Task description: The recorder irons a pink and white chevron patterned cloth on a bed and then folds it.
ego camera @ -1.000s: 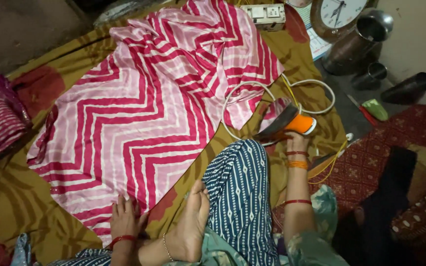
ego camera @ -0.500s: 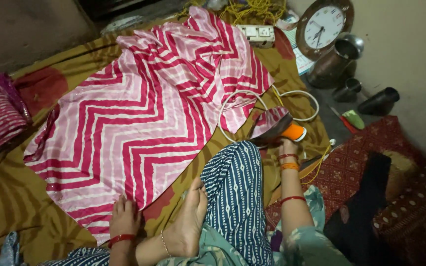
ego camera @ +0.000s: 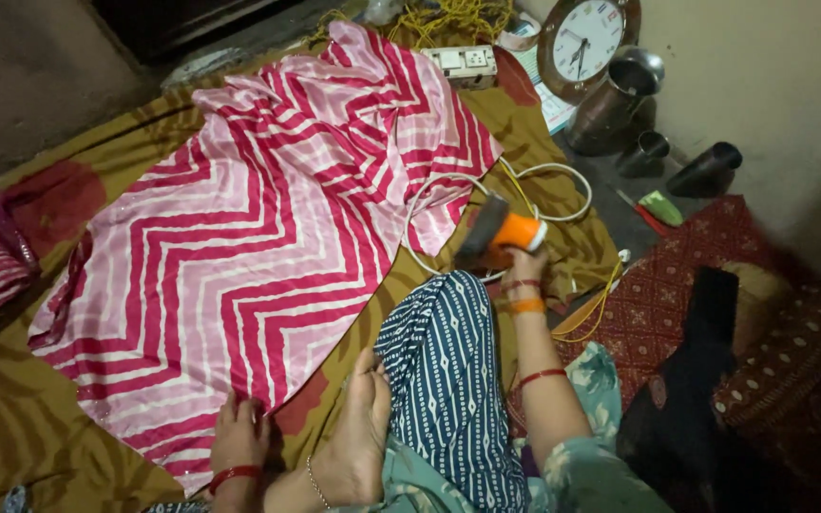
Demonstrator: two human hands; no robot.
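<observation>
While right hand [ego camera: 523, 264] grips orange iron [ego camera: 498, 233], left hand [ego camera: 237, 432] flat on zigzag cloth [ego camera: 239, 237], floor sheet [ego camera: 11, 427].

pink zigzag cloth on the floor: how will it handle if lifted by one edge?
The pink zigzag cloth is probably floppy: it lies flat with soft folds near its far end. Its sheen suggests it may slip. The left hand pressing its near edge hints that it shifts easily.

The person wears dark blue trousers [ego camera: 453, 380] patterned with rows of small white dashes and thin white lines. Beside the trousers, the right forearm carries a red thread, an orange bangle [ego camera: 527, 306] and a red bangle [ego camera: 541, 377] higher up; the left wrist bears a red bangle [ego camera: 235, 474]. A pale green floral garment [ego camera: 591, 465] drapes next to the trousers, and a thin anklet [ego camera: 315, 483] circles the bare foot.
</observation>
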